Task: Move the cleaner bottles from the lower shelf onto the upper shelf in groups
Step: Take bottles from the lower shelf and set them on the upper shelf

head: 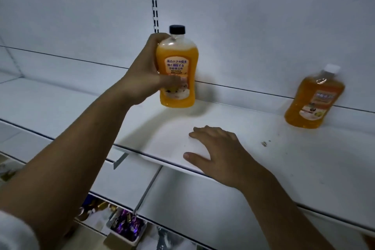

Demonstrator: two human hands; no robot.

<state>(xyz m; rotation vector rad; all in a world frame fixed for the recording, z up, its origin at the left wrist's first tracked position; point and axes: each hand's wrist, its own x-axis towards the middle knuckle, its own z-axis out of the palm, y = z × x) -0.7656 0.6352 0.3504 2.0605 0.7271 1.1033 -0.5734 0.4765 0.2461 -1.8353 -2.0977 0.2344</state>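
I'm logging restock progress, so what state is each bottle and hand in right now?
black-capped bottle: capped, upright, held at the back of the upper shelf.
white-capped bottle: capped, standing free on the shelf, untouched.
left hand: wrapped round the black-capped bottle.
right hand: open, fingers flat on the shelf's front.

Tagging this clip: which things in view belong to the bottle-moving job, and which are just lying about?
Job: black-capped orange bottle, gripped by the left hand; white-capped orange bottle; upper shelf, with the right hand resting flat on it.
Lying about: tray of purple packets on a shelf below.
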